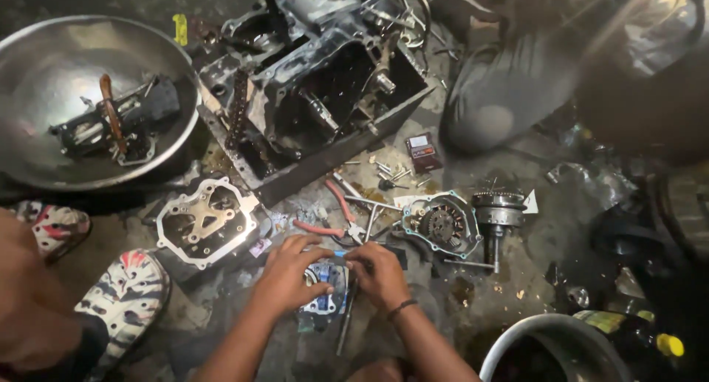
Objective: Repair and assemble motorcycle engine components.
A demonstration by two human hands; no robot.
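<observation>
Both my hands close on a small metal engine part (325, 287) on the oily workshop floor (509, 278), near centre.

My left hand (284, 275) grips its left edge, my right hand (380, 273) pinches its top beside a thin rod (346, 326). It looks stiff, weighty for its size and oil-slick, so I judge the solid rim the safest hold. Red-handled pliers (332, 212) lie just beyond; a cylinder head (205, 221) sits left, a steel bowl (44, 79) far left.
</observation>
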